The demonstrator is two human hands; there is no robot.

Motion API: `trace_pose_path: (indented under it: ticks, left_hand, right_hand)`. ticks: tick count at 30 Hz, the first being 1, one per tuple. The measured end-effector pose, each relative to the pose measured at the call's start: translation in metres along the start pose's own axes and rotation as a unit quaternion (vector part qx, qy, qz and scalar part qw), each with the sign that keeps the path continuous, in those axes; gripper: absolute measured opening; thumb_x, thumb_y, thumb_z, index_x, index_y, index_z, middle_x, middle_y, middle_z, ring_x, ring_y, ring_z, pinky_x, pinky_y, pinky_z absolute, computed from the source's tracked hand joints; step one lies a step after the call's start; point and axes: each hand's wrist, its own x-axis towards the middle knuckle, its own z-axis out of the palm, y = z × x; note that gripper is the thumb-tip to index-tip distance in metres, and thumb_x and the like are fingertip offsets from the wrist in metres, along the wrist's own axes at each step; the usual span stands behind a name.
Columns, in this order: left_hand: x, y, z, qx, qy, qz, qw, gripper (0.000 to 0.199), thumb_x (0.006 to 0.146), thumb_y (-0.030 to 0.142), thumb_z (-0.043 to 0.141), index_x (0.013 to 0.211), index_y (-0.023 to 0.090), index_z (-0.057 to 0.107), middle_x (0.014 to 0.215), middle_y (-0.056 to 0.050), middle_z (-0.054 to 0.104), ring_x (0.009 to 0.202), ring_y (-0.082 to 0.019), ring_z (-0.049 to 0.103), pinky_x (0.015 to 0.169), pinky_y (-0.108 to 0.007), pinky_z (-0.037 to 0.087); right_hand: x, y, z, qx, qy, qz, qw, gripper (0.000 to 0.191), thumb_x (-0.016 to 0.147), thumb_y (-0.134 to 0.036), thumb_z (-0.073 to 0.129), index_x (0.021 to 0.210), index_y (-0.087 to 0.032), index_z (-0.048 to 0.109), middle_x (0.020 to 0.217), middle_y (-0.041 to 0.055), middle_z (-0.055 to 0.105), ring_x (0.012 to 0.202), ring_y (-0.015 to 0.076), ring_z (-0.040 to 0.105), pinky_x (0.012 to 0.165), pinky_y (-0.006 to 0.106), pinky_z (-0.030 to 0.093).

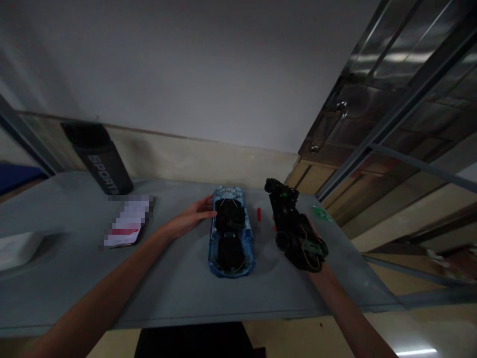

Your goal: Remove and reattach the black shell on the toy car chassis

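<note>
A blue toy car body [214, 251] lies on the table, with black parts visible in its hollow. At its left edge is my left hand [192, 215], closed on the rim with the thumb against the side; some fingertips are hidden. My right hand [313, 268] holds up the black toy car chassis [292, 219], which covers most of the palm and fingers. Wheels, a green circuit board [312, 247] and thin wires show on the chassis. Between the two car parts lies a small screwdriver [259, 216] with a red handle.
A dark bottle [102, 161] marked SPORTS stands at the back left. Near it lies a blurred-out flat item [128, 221], with a white object [18, 250] at the left edge. Green crumpled plastic [322, 213] rests at the right. Behind the grey table [167, 293] is a wall.
</note>
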Motion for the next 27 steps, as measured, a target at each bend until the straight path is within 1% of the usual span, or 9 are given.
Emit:
trace_pose_path:
  ticks: [2,4,6,8,12,16,19,23,27]
  left_hand:
    - [-0.001,0.001,0.000,0.004,0.001,0.003,1.000,0.078,0.079,0.038,0.098,0.151,0.029,0.070,0.160,-0.006,0.071,0.155,-0.039,0.057,0.134,-0.051,0.041]
    - [-0.002,0.001,0.000,0.007,0.004,0.002,1.000,0.076,0.082,0.036,0.096,0.153,0.029,0.069,0.156,-0.004,0.073,0.155,-0.037,0.058,0.133,-0.048,0.042]
    - [-0.002,0.000,0.000,0.008,0.006,-0.002,1.000,0.074,0.084,0.034,0.094,0.153,0.029,0.069,0.150,-0.001,0.075,0.154,-0.035,0.059,0.130,-0.042,0.044]
    - [-0.001,0.000,0.000,0.006,0.004,0.002,1.000,0.072,0.084,0.033,0.094,0.152,0.029,0.070,0.148,0.001,0.076,0.154,-0.034,0.059,0.127,-0.039,0.046]
    - [-0.001,0.001,0.001,0.004,-0.012,0.017,1.000,0.068,0.085,0.033,0.092,0.150,0.028,0.072,0.146,0.002,0.078,0.156,-0.034,0.058,0.126,-0.038,0.046]
    - [-0.003,0.006,0.004,0.007,-0.015,0.010,1.000,0.068,0.085,0.032,0.091,0.151,0.029,0.072,0.148,0.003,0.077,0.157,-0.034,0.058,0.127,-0.040,0.047]
    - [-0.003,0.007,0.005,-0.003,-0.012,0.008,1.000,0.069,0.085,0.033,0.093,0.150,0.029,0.071,0.154,0.000,0.075,0.158,-0.033,0.057,0.132,-0.044,0.044]
    - [-0.002,0.006,0.004,-0.015,-0.011,0.005,1.000,0.067,0.086,0.032,0.093,0.149,0.028,0.072,0.158,-0.005,0.074,0.156,-0.034,0.059,0.136,-0.051,0.040]
    - [-0.003,0.006,0.005,-0.013,-0.013,0.001,1.000,0.067,0.086,0.033,0.094,0.149,0.029,0.072,0.158,0.001,0.073,0.159,-0.033,0.056,0.133,-0.042,0.042]
  right_hand:
    - [-0.007,-0.005,0.006,-0.024,-0.023,0.037,0.999,0.038,0.083,-0.066,0.075,0.096,-0.032,0.084,0.100,0.0118,0.086,0.100,0.0445,0.082,0.081,0.061,0.067]
    - [-0.014,-0.009,0.014,-0.047,-0.049,0.068,0.995,0.040,0.085,-0.071,0.069,0.096,-0.036,0.085,0.112,0.0126,0.087,0.117,0.0470,0.080,0.087,0.061,0.066]
    - [-0.019,-0.012,0.021,-0.057,-0.066,0.081,0.993,0.043,0.091,-0.074,0.062,0.100,-0.039,0.086,0.128,0.0118,0.085,0.133,0.0473,0.074,0.094,0.062,0.064]
    - [-0.022,-0.014,0.026,-0.056,-0.071,0.090,0.992,0.048,0.094,-0.077,0.057,0.105,-0.041,0.086,0.137,0.0105,0.083,0.141,0.0472,0.070,0.100,0.064,0.062]
    - [-0.023,-0.013,0.027,-0.068,-0.073,0.092,0.991,0.062,0.093,-0.085,0.050,0.118,-0.040,0.084,0.136,0.0112,0.083,0.135,0.0476,0.073,0.097,0.066,0.062]
    - [-0.024,-0.014,0.027,-0.114,-0.095,0.085,0.985,0.073,0.093,-0.089,0.043,0.123,-0.035,0.082,0.128,0.0141,0.084,0.121,0.0428,0.078,0.094,0.061,0.063]
    - [-0.024,-0.017,0.030,-0.122,-0.095,0.065,0.986,0.072,0.093,-0.087,0.044,0.122,-0.034,0.083,0.132,0.0150,0.083,0.125,0.0423,0.077,0.098,0.059,0.061]
    - [-0.024,-0.021,0.038,-0.082,-0.094,0.062,0.990,0.063,0.095,-0.081,0.050,0.120,-0.033,0.084,0.130,0.0177,0.083,0.129,0.0442,0.075,0.101,0.059,0.060]
    - [-0.022,-0.027,0.048,-0.122,-0.085,0.043,0.988,0.071,0.099,-0.083,0.037,0.129,-0.035,0.079,0.142,0.0148,0.080,0.136,0.0377,0.073,0.109,0.056,0.058]
